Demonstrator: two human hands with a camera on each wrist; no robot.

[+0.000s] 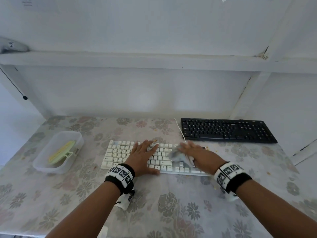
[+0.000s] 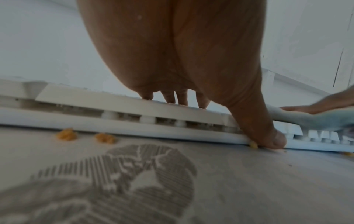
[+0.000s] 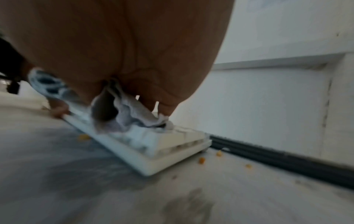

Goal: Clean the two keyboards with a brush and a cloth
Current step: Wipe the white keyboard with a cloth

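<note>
Pressing 1 cloth (image 1: 176, 156), right fingers (image 1: 188, 145) grasping | left fingers (image 1: 154, 148) released on white keyboard (image 1: 120, 152) | black keyboard (image 1: 228, 130) 1 | brush (image 1: 61, 152) 1

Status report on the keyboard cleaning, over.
Left hand flat on white keyboard, steadying it. Right hand holds cloth on its right-hand keys. Brush idle in tub; crumbs on table; black keyboard clear of both hands.

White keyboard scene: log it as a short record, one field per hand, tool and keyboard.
left hand: flat on the white keyboard, fingers straight
right hand: holds the cloth on the white keyboard's right end, blurred
brush: lying in the clear tub, left of the white keyboard
black keyboard: behind and right, no hand on it
crumbs: orange bits on the tablecloth by the white keyboard
</note>
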